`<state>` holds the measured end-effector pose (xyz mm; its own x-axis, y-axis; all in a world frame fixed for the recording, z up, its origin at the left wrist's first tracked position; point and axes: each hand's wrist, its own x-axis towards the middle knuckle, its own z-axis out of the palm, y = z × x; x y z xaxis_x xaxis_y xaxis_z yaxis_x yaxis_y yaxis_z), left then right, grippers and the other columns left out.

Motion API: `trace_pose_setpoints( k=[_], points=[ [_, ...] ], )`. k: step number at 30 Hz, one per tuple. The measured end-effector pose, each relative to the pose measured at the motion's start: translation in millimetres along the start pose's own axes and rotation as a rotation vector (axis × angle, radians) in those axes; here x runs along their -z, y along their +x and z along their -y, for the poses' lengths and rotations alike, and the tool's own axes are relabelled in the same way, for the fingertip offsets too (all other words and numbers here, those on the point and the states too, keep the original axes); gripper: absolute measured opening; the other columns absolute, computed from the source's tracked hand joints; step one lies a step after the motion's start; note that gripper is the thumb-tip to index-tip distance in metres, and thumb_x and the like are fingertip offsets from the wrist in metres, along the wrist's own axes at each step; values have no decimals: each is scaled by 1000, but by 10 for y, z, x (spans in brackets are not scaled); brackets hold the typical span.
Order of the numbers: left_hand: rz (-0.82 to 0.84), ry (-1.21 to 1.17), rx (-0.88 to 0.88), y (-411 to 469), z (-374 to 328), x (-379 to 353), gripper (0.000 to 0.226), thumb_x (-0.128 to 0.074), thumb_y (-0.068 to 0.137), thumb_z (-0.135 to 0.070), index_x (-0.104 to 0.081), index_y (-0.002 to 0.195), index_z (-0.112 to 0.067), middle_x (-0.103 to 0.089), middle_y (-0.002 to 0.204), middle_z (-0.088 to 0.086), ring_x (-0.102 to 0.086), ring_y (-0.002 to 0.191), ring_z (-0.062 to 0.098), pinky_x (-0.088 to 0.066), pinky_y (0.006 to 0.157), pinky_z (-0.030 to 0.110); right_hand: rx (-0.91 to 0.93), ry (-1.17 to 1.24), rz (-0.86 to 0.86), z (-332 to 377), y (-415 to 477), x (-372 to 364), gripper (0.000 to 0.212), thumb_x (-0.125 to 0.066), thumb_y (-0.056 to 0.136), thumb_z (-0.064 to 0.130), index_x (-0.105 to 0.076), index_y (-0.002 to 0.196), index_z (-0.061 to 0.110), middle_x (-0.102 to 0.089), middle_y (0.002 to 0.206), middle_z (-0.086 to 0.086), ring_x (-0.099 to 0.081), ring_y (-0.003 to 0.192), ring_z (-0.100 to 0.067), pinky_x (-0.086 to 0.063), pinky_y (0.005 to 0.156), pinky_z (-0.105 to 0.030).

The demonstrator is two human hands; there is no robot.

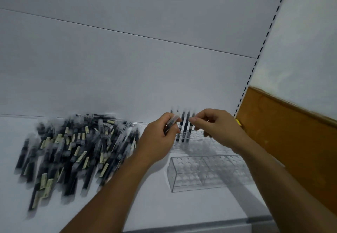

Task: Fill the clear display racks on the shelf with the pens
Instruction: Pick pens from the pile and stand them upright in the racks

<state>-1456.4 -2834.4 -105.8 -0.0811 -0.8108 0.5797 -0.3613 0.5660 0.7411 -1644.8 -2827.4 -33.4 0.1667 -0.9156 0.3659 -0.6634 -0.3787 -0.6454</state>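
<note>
Loose pens [73, 150] are lying heaped on the shelf [145, 205], left. The left hand [156, 141] is gripping a few pens. The right hand [215, 125] is curling beside it (contents indiscernible). Risk: a misaligned insertion is likely to tip the upright pens [185, 129]. Count: two racks, with the rear rack [204, 141] holding about three and the front rack [206, 172] none.

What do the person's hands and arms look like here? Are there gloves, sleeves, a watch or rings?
Both are bare. The left hand and the right hand wear no gloves, and no ring shows. The left forearm and the right forearm show no sleeve, watch or band within the frame.
</note>
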Motion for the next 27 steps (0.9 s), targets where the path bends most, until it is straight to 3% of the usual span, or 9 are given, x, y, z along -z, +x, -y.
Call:
trace_pose_setpoints(
  k=[4,9,13,19,21,24,27],
  points=[
    [28,90,-49,-31,-47,-14,14,-50,93,-29,-55,101,-39,-63,69,-5,-52,57,10,-44,54,34,-11,131,83,211,-89,-121,24,-71,82,49,-73,85,26,-70,79,7,-61,60,-1,-47,56,-12],
    [39,161,-73,-33,-62,-16,25,-52,95,-22,-59,115,-35,-64,71,-7,-56,62,11,-48,57,35,-87,263,55,204,-72,-182,28,-73,81,46,-71,84,18,-65,68,10,-55,55,1,-43,53,-12],
    [3,221,-87,-39,-78,-35,31,-57,93,-31,-53,122,-40,-61,76,-18,-56,66,1,-43,59,23,-101,376,47,175,-41,-147,22,-72,84,36,-71,89,15,-68,74,6,-59,59,-4,-47,55,-15],
    [-216,271,9,24,3,4,33,-67,76,-58,-49,98,-41,-57,91,-24,-55,82,-4,-46,66,22,-139,545,-179,3,163,329,11,-62,94,23,-65,98,13,-74,88,3,-67,68,-9,-51,57,-19],
    [-195,309,76,39,79,-8,44,-66,73,-64,-49,104,-39,-56,102,-22,-54,93,1,-49,74,29,-108,494,-258,-130,230,464,8,-62,94,24,-65,96,17,-73,82,7,-66,65,-6,-50,54,-18],
    [-19,366,241,44,209,-43,75,-61,73,-71,-42,135,-32,-48,137,-12,-47,124,11,-44,97,37,-67,354,-294,-301,327,529,7,-63,93,28,-65,95,21,-73,80,12,-65,63,-2,-48,52,-14],
    [67,365,332,-20,291,-114,89,-51,71,-82,-35,144,-33,-40,149,-11,-42,132,11,-39,104,38,-40,268,-266,-406,426,510,10,-65,92,31,-65,95,21,-73,82,8,-66,63,-2,-47,50,-12]
  ],
)
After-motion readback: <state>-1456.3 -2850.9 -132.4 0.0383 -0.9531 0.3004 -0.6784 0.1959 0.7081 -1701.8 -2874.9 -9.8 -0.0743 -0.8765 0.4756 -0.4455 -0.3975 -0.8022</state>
